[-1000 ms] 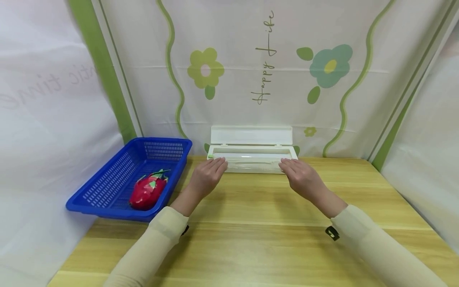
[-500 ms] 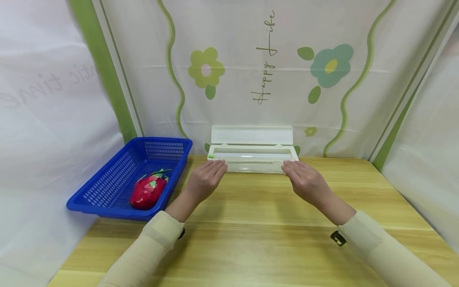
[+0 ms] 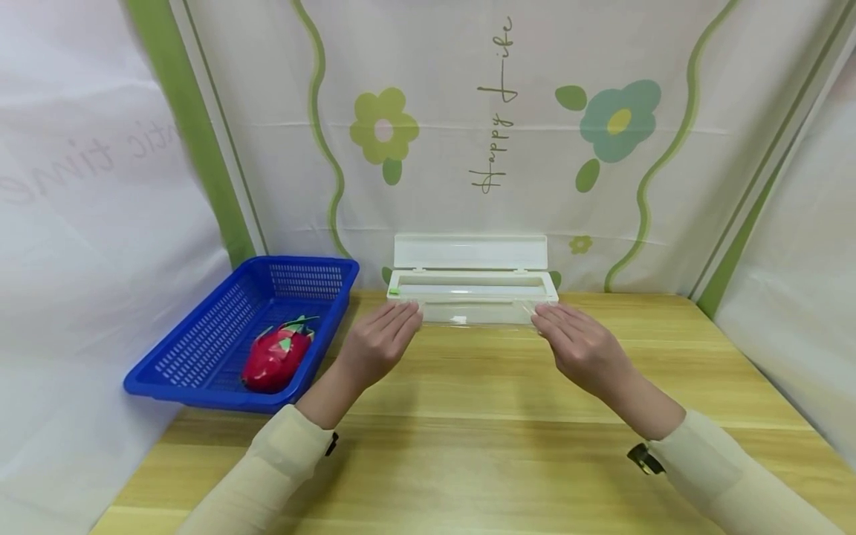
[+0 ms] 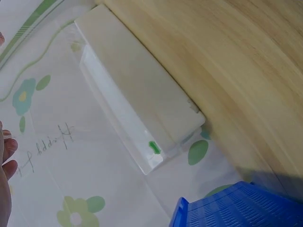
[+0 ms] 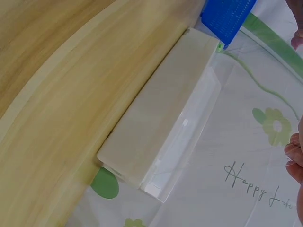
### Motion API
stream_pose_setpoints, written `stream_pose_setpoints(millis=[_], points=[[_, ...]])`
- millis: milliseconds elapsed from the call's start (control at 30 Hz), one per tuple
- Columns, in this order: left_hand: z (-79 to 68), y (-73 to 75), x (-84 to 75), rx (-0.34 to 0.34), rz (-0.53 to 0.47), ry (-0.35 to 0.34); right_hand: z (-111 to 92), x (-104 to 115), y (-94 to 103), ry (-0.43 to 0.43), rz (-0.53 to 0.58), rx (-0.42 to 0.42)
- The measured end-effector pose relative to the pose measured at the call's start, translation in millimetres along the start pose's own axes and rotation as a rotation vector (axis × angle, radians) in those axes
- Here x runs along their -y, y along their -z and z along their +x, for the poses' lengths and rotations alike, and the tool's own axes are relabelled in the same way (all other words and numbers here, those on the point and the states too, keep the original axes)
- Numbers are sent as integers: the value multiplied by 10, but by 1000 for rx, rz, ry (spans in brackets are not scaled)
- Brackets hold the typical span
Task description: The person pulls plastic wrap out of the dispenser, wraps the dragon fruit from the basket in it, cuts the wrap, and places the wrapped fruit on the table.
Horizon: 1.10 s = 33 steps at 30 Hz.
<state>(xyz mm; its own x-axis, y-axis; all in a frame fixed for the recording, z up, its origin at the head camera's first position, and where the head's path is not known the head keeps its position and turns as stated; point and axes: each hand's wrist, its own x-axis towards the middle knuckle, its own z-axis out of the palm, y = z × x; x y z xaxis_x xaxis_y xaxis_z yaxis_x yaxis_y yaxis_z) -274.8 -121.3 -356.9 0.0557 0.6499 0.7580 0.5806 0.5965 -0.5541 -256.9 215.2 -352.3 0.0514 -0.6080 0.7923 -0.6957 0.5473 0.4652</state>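
Observation:
A white cling film dispenser (image 3: 470, 253) stands at the back of the table, its lid raised; a small green slider (image 4: 154, 147) sits at one end. Clear cling film (image 3: 461, 318) stretches from its front toward me. My left hand (image 3: 377, 342) pinches the film's left corner in the head view. At the opposite corner, my right hand (image 3: 585, 349) pinches it too. Only fingers (image 4: 8, 151) of the left hand show at the edge of the left wrist view. Thumbs are mostly hidden from the head camera.
To the left a blue plastic basket (image 3: 194, 397) holds a red dragon fruit (image 3: 276, 360) with green tips. A wooden table (image 3: 468, 446) lies under my arms. Printed white curtains (image 3: 455, 67) close off the back and sides.
Both hands have drawn back slightly toward me and a little apart. More cling film now spans between them in front of the dispenser. The basket and dragon fruit have stayed put.

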Motion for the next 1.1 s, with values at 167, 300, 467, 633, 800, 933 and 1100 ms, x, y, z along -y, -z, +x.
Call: stream_pose_setpoints(millis=[167,300,467,633,800,933,1100], points=[[36,91,-23,-5,-2,8,67,59,77,11,-9,-31],[58,172,-43,-10,-13,11,150,107,151,13,1,-66],[71,245,-57,-39,-14,-2,242,168,241,16,6,-101],[102,318,-65,-65,-18,-9,314,206,311,21,-10,-131],[152,399,-75,-94,-24,-19,395,247,382,26,-17,-165],[191,470,-79,-120,-27,-27,456,285,441,31,-21,-182],[217,531,-82,-143,-45,-33,511,322,492,41,-23,-203]])
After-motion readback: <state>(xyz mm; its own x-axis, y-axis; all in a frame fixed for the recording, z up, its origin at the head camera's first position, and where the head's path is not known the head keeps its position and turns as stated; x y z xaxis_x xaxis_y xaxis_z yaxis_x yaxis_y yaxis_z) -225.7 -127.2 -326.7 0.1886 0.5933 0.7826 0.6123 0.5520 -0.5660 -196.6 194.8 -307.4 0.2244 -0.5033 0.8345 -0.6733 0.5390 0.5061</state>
